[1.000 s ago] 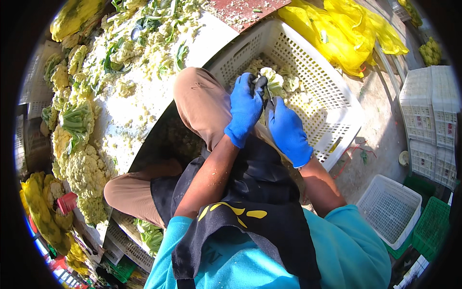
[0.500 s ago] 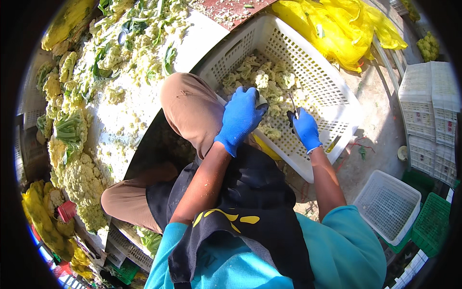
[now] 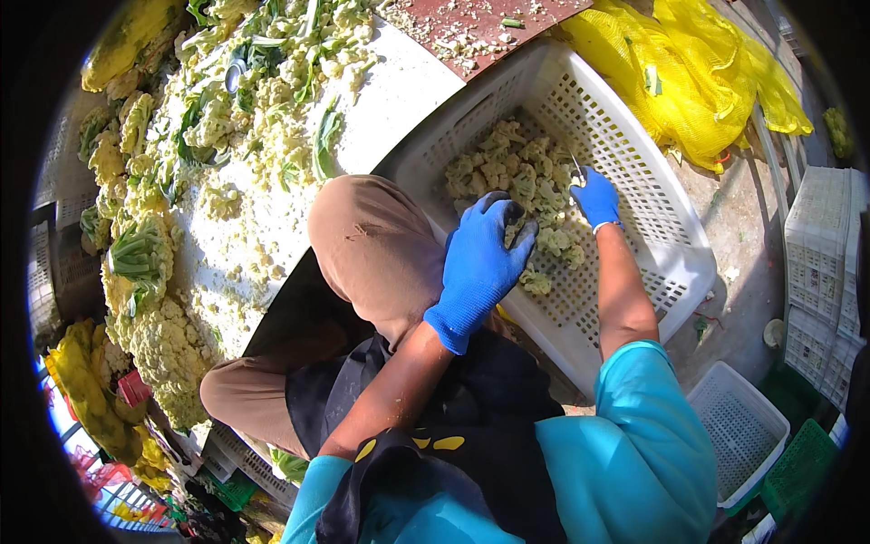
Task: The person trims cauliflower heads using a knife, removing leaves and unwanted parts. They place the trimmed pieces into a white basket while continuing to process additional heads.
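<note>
My left hand (image 3: 480,267), in a blue glove with dark fingertips, hangs over the near left side of a white perforated crate (image 3: 648,218). Its fingers are bent and stand apart from the thumb; nothing shows between them. In a matching blue glove, my right hand (image 3: 596,197) is closed round a knife (image 3: 576,165), whose thin blade points up and away over the crate; the handle is hidden in the fist. Cut cauliflower florets (image 3: 521,172) lie heaped on the crate's floor beneath both hands.
To the left, a white table (image 3: 399,91) bears cauliflower heads (image 3: 168,349), leaves and crumbs. A reddish-brown board (image 3: 480,32) adjoins it. Yellow mesh sacks (image 3: 680,82) lie beyond the crate. Stacked white crates (image 3: 825,236), a small white basket (image 3: 739,426) and green crates (image 3: 807,471) stand at right.
The pale cauliflower piece at my left hand no longer shows, and that hand's fingers have spread from the thumb. My right hand has reached farther forward with the knife. The view has shifted.
</note>
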The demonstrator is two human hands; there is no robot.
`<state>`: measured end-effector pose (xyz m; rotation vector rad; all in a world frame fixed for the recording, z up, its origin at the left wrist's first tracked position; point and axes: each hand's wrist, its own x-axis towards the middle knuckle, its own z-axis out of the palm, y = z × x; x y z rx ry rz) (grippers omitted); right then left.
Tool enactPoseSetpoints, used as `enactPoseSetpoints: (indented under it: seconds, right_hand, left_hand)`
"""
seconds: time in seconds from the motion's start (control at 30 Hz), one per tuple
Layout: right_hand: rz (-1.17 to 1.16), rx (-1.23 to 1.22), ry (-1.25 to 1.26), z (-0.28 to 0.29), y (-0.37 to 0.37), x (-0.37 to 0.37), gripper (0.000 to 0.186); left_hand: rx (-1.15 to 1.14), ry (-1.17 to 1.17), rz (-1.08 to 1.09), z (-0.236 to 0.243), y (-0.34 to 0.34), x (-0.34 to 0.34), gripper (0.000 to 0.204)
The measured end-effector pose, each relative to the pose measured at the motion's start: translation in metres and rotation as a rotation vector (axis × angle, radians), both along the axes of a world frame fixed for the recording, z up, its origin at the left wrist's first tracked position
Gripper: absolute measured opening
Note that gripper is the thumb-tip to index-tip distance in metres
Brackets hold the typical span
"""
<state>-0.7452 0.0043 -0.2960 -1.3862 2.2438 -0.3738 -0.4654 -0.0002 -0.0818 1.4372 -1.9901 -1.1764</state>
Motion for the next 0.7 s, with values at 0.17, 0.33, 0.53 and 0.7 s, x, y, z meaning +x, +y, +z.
enactPoseSetpoints:
  seconds: [0.17, 0.33, 0.53, 0.7]
  right_hand:
    - [-0.030, 0.017, -0.817, 0.165, 0.029, 0.036, 0.031]
    - [0.455, -0.348, -0.402, 0.220, 0.040, 0.071, 0.045]
    - [-0.198, -0.447, -0.637, 0.248, 0.072, 0.156, 0.037]
    - [-0.260, -0.227, -0.581, 0.209, 0.094, 0.194, 0.043]
  left_hand:
    - [0.313, 0.296, 0.340, -0.039, -0.002, -0.006, 0.050]
    - [0.540, 0.603, -0.069, -0.022, -0.005, -0.004, 0.060]
    - [-0.225, 0.231, -0.065, -0.014, -0.005, 0.010, 0.043]
    - [-0.288, 0.201, -0.064, -0.021, -0.002, 0.011, 0.034]
